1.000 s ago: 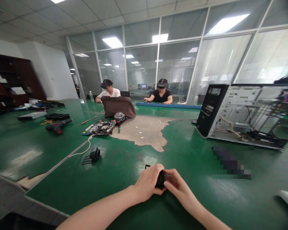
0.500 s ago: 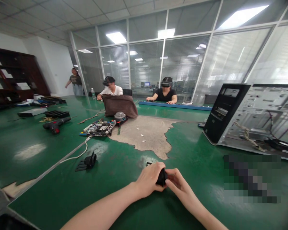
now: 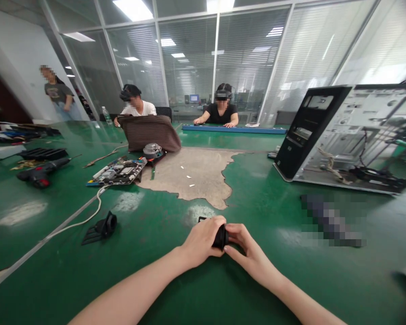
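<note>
A dark black plastic part with a rounded rim (image 3: 220, 238) is between my hands, low over the front middle of the green table. My left hand (image 3: 200, 241) wraps round it from the left and hides much of it; a small black frame-like end pokes out beyond the knuckles. The thumb and fingertips of my right hand (image 3: 246, 250) pinch the rim from the right. To the left lies another black plastic piece (image 3: 104, 225) with a round collar and flat slats, apart from both hands.
Left on the table are a circuit board (image 3: 120, 171), a fan-like cooler (image 3: 153, 151), a power drill (image 3: 42, 171) and a white cable (image 3: 88, 220). An open computer case (image 3: 311, 131) stands at right, near a blurred dark object (image 3: 328, 219). Two people sit opposite; another stands behind.
The view has shifted, so the table items appear farther left and higher. Both hands keep hold of the black part in much the same pose. The standing person appears nearer.
</note>
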### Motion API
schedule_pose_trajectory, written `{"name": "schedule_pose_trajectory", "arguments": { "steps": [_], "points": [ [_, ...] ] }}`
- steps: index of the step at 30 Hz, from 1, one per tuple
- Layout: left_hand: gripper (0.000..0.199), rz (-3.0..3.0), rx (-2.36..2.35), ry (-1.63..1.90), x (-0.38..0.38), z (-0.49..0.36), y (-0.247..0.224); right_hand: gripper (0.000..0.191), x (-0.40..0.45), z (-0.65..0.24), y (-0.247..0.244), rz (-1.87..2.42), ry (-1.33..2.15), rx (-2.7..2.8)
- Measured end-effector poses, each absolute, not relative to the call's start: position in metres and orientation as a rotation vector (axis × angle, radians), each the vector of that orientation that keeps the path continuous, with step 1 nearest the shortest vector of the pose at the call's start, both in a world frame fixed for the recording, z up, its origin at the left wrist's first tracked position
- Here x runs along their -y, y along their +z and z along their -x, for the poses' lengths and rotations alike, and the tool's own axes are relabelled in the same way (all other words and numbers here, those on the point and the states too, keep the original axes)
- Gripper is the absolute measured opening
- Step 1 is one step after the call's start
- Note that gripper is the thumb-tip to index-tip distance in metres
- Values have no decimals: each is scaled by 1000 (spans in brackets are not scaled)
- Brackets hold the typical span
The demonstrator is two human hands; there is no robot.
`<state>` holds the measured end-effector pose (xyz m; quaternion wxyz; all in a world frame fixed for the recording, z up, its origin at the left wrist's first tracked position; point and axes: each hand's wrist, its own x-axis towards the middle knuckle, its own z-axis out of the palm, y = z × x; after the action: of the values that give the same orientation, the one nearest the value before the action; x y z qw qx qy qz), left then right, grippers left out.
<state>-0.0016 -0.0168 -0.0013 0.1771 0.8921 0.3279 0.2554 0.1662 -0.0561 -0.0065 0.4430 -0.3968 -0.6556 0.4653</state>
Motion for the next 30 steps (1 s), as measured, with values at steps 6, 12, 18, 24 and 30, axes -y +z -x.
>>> {"name": "schedule_pose_trajectory", "arguments": {
  "steps": [6,12,18,24,30],
  "points": [
    [62,-2534,-937,743,15,0,-3,20,52,-164,-6,1018,1197,1570],
    [61,-2528,-943,724,16,0,0,26,53,-166,-2,1008,1161,1653],
    [61,-2535,-961,728,15,-2,-2,21,54,-168,-4,1001,1091,1673],
    [62,-2522,-973,740,13,-4,-5,26,50,-166,-3,1034,1159,1600],
    [65,-2524,-996,696,14,-3,-5,29,53,-169,-2,1004,1076,1698]
  ]
}}
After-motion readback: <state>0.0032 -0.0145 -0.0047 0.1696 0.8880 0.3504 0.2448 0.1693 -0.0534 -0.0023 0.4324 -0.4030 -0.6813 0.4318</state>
